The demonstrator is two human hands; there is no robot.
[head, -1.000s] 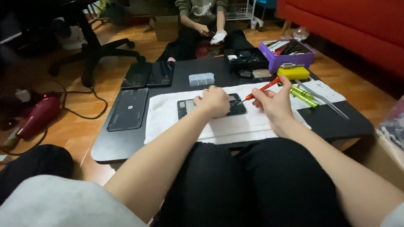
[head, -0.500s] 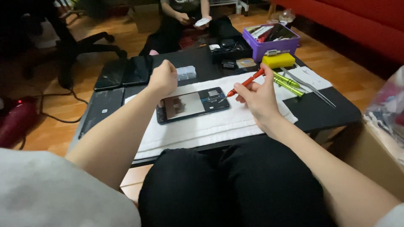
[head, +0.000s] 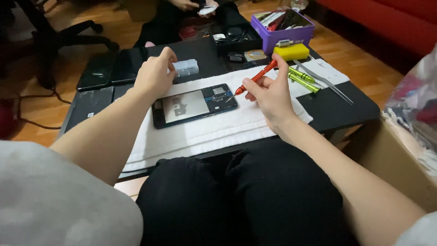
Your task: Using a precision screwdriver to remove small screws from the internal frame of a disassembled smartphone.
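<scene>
right hand (head: 272, 93): pinches the red screwdriver (head: 255, 78) between thumb and fingers, shaft slanted, tip down at the top right end of the phone
left hand (head: 154, 76): fingers curled loosely, pinching nothing I can see; hovers at the phone's 11 o'clock corner, fingertips just short of the clear parts box; contact with the phone itself not clear
phone (head: 195, 105): opened, back off, metal plate and blue board exposed; lies flat on the white towel, long side roughly 9-to-3, centre of the tabletop
white towel (head: 214, 130): spread over the near half of the tabletop, runs under the phone and both hands
clear parts box (head: 186, 67): at 12 o'clock of the phone, just off the towel edge, near the left fingertips
green screwdrivers (head: 302, 78): two, side by side, at 2 o'clock of the phone, just beyond the right hand
tweezers (head: 324, 82): long metal pair, at 3 o'clock of the green ones, lying on a white cloth
yellow case (head: 291, 51): at 1 o'clock, touching the purple tray (head: 287, 37), which holds tools
dark tablets (head: 107, 70): at 10 o'clock, flat, well apart from the phone
tabletop (head: 346, 107): black, low
other person (head: 191, 5): sits at 12 o'clock past the far edge, hands on a small white thing
</scene>
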